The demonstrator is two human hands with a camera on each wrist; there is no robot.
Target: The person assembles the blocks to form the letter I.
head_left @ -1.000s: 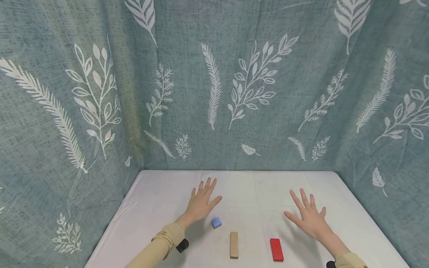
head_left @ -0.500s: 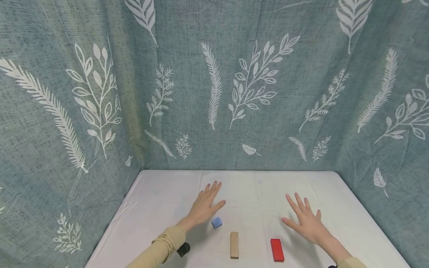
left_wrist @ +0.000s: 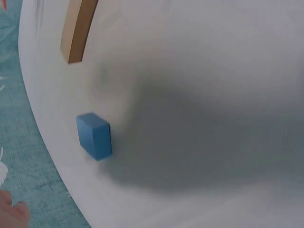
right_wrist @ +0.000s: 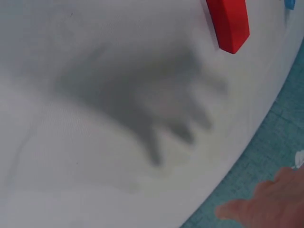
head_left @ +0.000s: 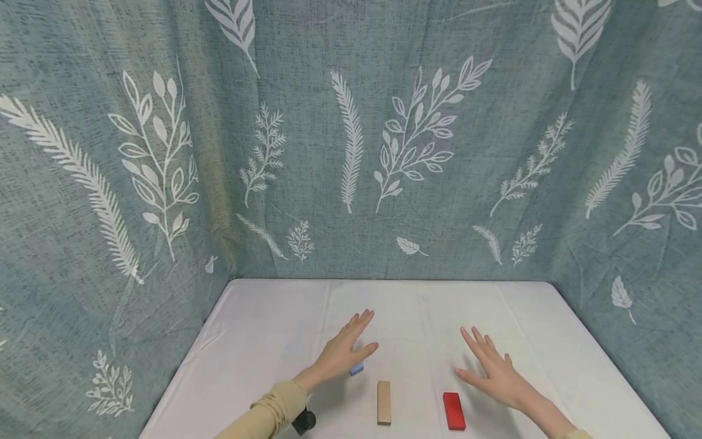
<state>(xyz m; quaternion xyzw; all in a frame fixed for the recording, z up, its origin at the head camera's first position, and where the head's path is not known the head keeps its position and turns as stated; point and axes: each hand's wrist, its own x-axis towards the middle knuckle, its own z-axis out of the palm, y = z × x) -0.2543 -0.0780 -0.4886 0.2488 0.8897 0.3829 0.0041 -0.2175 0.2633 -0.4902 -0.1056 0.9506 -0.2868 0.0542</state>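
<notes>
My left hand (head_left: 342, 353) hovers over the table with its fingers straight, holding nothing. In the head view it partly covers a small blue block (head_left: 357, 369); the left wrist view shows that block (left_wrist: 95, 137) whole, standing by the hand's shadow. A long wooden block (head_left: 384, 403) lies a little nearer, right of the blue one. Farther right is a red block (head_left: 454, 411), left of my right forearm. My right hand (head_left: 496, 373) is also above the table, fingers spread and nothing in them; its shadow falls near the red block (right_wrist: 230, 23) in the right wrist view.
A white cloth covers the table (head_left: 428, 311). Blue-green curtains (head_left: 307, 152) with white leaf prints rise at the back and both sides. A black wrist device (head_left: 304, 421) sits under the left sleeve (head_left: 269, 410).
Both hands have drawn inward and nearer the body. The left hand now overlaps the blue block, which was in full view before. The three blocks have stayed in place.
</notes>
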